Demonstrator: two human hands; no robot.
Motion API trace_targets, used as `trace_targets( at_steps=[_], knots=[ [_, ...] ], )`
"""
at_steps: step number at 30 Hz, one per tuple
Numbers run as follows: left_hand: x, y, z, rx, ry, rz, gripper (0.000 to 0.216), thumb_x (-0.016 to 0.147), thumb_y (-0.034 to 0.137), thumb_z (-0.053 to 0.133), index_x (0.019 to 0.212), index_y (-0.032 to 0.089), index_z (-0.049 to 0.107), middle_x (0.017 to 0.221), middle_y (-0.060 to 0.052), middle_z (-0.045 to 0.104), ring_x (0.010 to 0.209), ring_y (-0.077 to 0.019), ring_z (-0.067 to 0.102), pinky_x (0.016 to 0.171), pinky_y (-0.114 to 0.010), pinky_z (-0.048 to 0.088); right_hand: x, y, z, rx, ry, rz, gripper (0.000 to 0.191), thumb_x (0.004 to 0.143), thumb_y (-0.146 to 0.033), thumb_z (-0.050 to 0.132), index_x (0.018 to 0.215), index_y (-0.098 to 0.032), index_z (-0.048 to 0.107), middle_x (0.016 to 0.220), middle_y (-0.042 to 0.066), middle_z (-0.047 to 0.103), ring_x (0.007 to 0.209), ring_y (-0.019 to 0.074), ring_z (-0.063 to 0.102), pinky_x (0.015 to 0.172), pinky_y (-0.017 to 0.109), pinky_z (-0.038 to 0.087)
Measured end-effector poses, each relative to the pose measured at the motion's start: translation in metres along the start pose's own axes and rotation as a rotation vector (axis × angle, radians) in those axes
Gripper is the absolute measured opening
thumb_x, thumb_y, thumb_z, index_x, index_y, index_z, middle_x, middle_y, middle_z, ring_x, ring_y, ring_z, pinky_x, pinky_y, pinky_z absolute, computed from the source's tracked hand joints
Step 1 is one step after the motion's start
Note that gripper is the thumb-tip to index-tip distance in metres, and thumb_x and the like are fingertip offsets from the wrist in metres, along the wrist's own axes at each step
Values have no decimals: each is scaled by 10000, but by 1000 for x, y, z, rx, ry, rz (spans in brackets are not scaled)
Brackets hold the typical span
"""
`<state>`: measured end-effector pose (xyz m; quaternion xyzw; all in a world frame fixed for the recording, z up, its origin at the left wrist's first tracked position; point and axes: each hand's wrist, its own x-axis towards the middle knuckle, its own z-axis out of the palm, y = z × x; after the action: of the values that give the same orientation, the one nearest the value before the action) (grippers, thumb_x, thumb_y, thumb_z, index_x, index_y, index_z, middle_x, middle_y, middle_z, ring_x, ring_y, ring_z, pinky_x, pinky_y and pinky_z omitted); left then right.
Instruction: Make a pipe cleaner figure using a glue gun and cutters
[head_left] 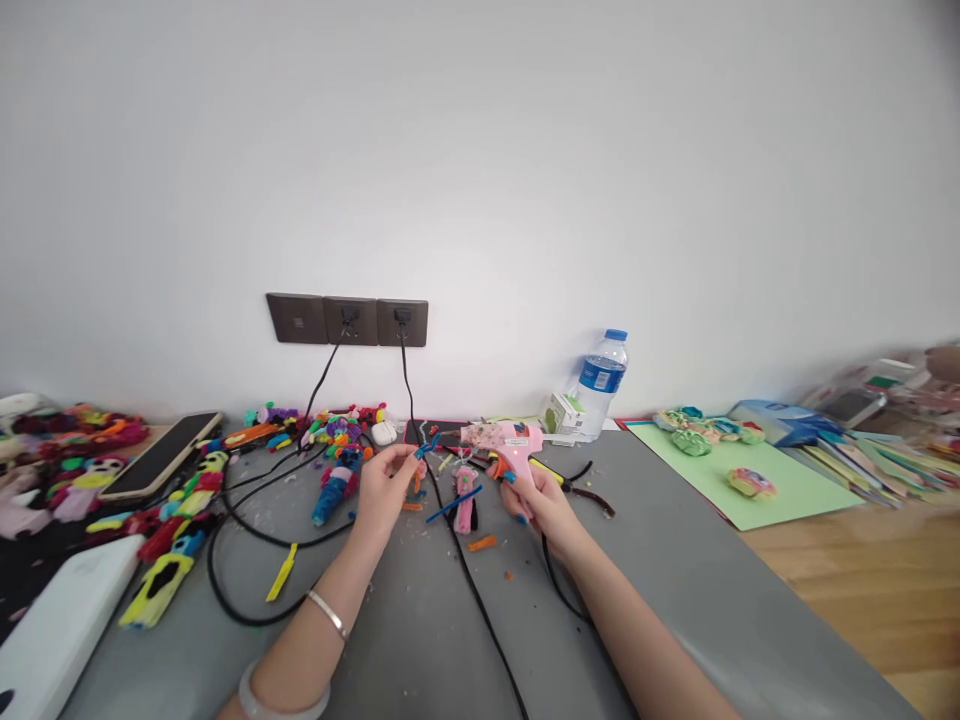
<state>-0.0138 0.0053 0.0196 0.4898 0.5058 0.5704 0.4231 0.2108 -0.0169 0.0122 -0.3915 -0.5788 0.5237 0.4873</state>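
While the right hand [541, 500] gripped the pink glue gun [504, 440] by its handle, the left hand [384, 487] pinched a small blue pipe-cleaner piece [424, 449] between its fingertips, just left of the gun's nozzle. Both hovered over the grey counter [675, 600] (littered with colourful scraps). Behind the gun stood a water bottle [602, 384], and black cables [247, 530] looped to its left.

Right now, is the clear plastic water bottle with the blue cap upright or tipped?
Upright. The clear plastic water bottle stands on its base by the white wall, blue cap on top.
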Motion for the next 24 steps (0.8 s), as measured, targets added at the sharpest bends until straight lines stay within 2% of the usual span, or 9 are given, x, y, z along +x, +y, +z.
trace_targets(
  at_steps=[7,13,24],
  knots=[
    [3,-8,-3,26,38,42,212,734,340,655,824,153,699,715,-45,698,675,-183,627,623,-267,467,-5,-5,7,-198,-4,-39,339,856,-456,561,663,-209,433,421,-65,436,405,84,316,467,241,262],
    [2,-9,0,1,13,44,198,737,321,659,826,148,695,705,-40,703,681,-177,631,664,-268,480,-5,-5,9,-251,15,-29,298,836,-404,558,654,-211,422,449,-53,455,420,86,337,465,234,276],
    [2,-10,1,-5,13,61,191,749,321,653,822,149,691,688,-29,695,660,-165,620,650,-261,475,-6,-3,11,-291,35,-11,246,814,-342,529,644,-211,409,460,-53,442,432,83,331,464,223,264]
  ],
)
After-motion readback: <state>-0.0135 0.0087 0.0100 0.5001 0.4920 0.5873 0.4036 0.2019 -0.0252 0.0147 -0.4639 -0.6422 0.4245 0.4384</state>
